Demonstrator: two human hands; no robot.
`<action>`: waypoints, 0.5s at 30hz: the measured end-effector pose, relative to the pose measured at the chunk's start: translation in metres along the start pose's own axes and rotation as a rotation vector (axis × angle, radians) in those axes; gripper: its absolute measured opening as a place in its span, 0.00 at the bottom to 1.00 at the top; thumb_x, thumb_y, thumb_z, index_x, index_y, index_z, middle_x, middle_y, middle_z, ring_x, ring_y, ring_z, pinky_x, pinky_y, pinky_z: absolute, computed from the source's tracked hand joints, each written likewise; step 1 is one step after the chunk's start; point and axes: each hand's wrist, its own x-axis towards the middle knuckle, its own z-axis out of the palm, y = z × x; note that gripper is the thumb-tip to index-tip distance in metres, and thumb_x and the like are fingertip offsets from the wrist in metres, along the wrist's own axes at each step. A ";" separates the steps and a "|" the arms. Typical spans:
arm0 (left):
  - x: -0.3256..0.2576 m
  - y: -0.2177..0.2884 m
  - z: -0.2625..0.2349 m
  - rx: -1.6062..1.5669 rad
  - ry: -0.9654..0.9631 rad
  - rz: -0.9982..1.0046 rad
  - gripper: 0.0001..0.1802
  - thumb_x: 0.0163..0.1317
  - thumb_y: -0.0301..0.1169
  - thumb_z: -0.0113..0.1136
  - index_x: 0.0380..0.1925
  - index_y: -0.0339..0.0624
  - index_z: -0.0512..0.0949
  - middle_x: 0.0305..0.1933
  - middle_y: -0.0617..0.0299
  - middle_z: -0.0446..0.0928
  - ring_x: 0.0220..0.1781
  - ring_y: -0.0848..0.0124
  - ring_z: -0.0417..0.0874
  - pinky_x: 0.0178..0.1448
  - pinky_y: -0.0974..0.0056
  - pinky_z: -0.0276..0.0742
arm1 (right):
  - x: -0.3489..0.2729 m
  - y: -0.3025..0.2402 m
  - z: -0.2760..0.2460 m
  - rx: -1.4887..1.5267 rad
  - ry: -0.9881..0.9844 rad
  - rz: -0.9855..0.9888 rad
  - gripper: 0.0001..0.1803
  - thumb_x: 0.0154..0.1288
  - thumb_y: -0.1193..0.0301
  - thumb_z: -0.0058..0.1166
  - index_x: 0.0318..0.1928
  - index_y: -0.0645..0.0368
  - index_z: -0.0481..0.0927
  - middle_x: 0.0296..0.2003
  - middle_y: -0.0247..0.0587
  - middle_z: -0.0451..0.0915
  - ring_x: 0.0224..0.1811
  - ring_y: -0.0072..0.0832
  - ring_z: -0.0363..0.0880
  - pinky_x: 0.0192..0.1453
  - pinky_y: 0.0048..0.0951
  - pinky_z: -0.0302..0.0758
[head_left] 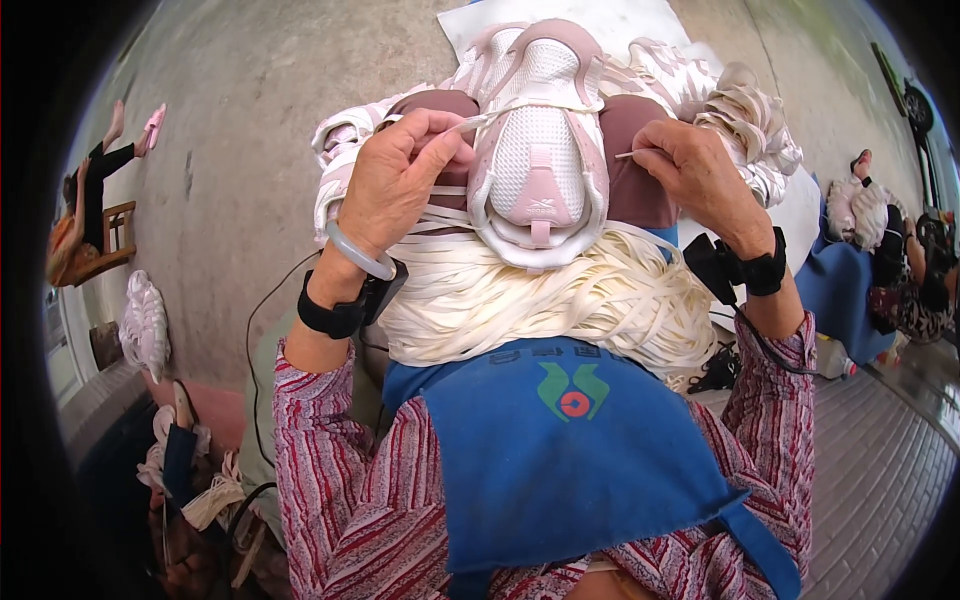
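A white and pink shoe upper (538,165) lies between my knees, its mesh and pink tab turned up. My left hand (405,175) is at its left edge, thumb and forefinger pinched on a white shoelace (480,122) that runs to the upper. To the right of the upper, my right hand (698,178) pinches a thin pale lace end (626,155) between thumb and fingers. The right hand is apart from the upper. A thick bundle of cream laces (540,295) is spread across my lap, just below the upper.
More pink and white uppers (745,125) are heaped beyond my knees, partly on a white sheet (645,18). A blue apron (560,470) covers my front. A black cable (250,370) runs at the left. Other people (85,210) sit at both sides, with bundled uppers (145,325) nearby.
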 end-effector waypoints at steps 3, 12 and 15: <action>0.003 -0.001 0.002 0.246 0.015 0.032 0.11 0.67 0.33 0.55 0.41 0.36 0.79 0.27 0.64 0.80 0.30 0.80 0.77 0.35 0.73 0.75 | 0.007 -0.014 -0.004 0.039 0.062 -0.037 0.09 0.61 0.71 0.55 0.35 0.67 0.78 0.29 0.48 0.79 0.29 0.42 0.77 0.36 0.34 0.73; 0.014 0.000 0.007 0.485 0.054 0.141 0.14 0.66 0.34 0.56 0.42 0.34 0.81 0.32 0.64 0.81 0.33 0.80 0.76 0.39 0.74 0.72 | 0.023 -0.025 0.017 0.178 0.232 -0.048 0.09 0.62 0.71 0.55 0.35 0.65 0.81 0.29 0.48 0.81 0.29 0.37 0.79 0.35 0.31 0.75; 0.020 0.000 0.009 0.521 0.085 0.149 0.15 0.64 0.36 0.56 0.41 0.36 0.82 0.31 0.58 0.82 0.32 0.72 0.80 0.39 0.69 0.74 | 0.029 -0.021 0.022 0.185 0.273 -0.040 0.09 0.61 0.70 0.55 0.35 0.65 0.81 0.29 0.49 0.81 0.29 0.38 0.79 0.35 0.32 0.75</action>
